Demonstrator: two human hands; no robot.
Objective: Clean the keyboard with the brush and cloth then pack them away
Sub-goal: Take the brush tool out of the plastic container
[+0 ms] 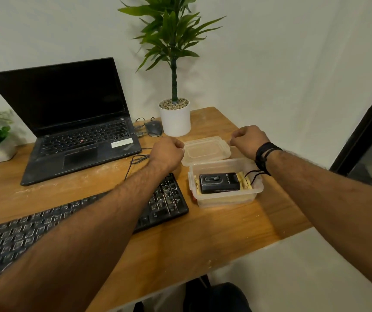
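Head view: both hands reach over the wooden counter. The left hand and right hand have fingers curled toward the clear lid between them at 12 o'clock; whether they pinch its edges I cannot tell. Just below, an open clear box holds a black case on a yellow cloth. The black keyboard lies at 8 o'clock, under the left forearm.

No text legible; white sticker on laptop palm rest bears print too small to read; pale logo on black case in tub indistinct.
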